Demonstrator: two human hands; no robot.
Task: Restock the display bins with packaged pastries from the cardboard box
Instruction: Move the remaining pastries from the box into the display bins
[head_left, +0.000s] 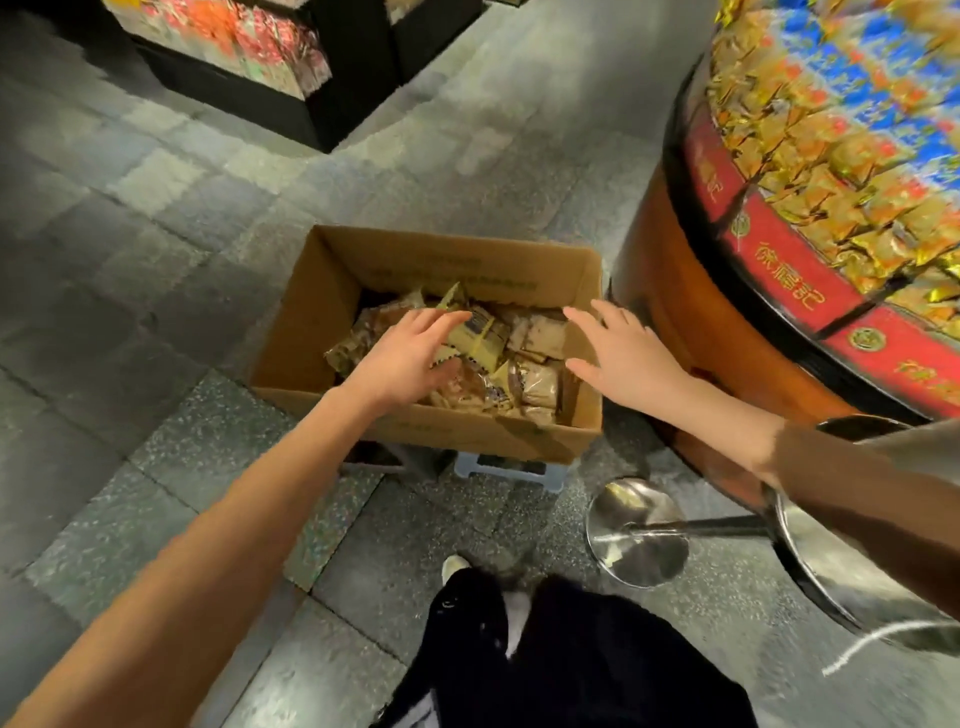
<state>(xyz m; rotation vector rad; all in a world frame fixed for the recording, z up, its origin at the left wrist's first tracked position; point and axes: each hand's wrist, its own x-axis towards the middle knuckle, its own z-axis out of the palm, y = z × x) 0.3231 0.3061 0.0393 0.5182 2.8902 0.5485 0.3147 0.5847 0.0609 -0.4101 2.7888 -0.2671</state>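
An open cardboard box (311, 312) stands on a small stool on the floor, partly filled with packaged pastries (535, 384) in clear and yellow wrappers. My left hand (405, 358) reaches into the box with fingers spread, lying over a yellow packet (475, 332). My right hand (623, 353) hovers open over the box's right side, fingers straight, holding nothing. The round display bin (769, 260) with a red band rises at the right, heaped with gold-wrapped packets.
A polished metal stand with a round base (639, 530) sits on the floor by my right arm. Black display cases (291, 83) with colourful packets stand at the back left. My dark trousers and shoes (519, 623) show at the bottom on grey floor tiles.
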